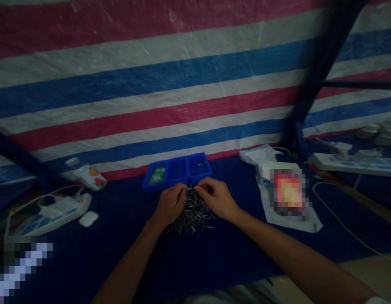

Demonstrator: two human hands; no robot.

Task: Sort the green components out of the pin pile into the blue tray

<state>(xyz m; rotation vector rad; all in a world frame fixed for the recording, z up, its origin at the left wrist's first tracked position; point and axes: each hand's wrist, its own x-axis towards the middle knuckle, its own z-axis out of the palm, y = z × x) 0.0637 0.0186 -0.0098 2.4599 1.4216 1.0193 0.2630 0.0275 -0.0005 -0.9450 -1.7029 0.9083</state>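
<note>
A pile of thin metal pins (192, 213) lies on the dark blue table, between my forearms. Just above its far edge, my left hand (172, 203) is closed in a pinch on a slim, shiny pin. My right hand (218, 196) pinches at the other end of it, fingertips near those of the left. The pin itself is small and dim, so its details cannot be made out. Right behind the hands stand three joined blue bins: the left bin (155, 175) holds green and whitish small items, the middle bin (177, 170) shows its bare bottom, and the right bin (199, 165) contains a few pins.
At left are a bottle (90, 176), a power strip (56, 215) with plugs and a white case (88, 218). To the right lie white packaging (271, 217), a blurred red-and-yellow item (289, 192), a cable (337, 228) and another power strip (350, 164). Striped sheeting (170, 97) hangs behind.
</note>
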